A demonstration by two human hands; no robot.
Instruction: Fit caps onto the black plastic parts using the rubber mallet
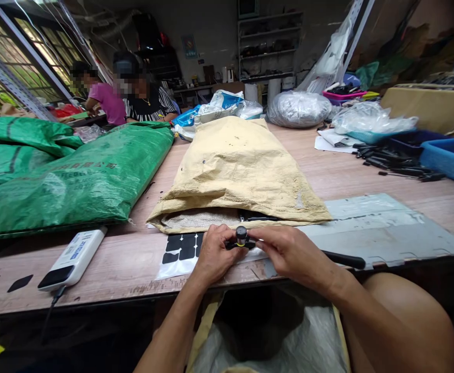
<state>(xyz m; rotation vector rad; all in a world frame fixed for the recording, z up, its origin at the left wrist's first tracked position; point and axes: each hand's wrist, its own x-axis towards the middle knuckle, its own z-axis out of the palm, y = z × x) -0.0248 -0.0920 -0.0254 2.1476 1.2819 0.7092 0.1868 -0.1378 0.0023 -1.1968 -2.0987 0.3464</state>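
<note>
A small black cylindrical part [241, 236] with a yellow ring is held upright near the table's front edge. My left hand [218, 254] is closed on its left side, and the fingers of my right hand [283, 248] pinch it from the right. Under and beside my left hand lies a white sheet with black rounded stickers [187, 246]. Just beyond both hands is the open mouth of a tan woven sack [238, 166], with dark items inside. A black handle-like rod [345, 259] lies to the right of my right wrist.
Green sacks [94, 171] and a white device with a cable [73, 259] are at left. On the right are a grey board [382, 228], black parts [397, 163] and a blue bin [450, 158]. An open sack [308, 342] hangs below the edge. Two people sit at the back left.
</note>
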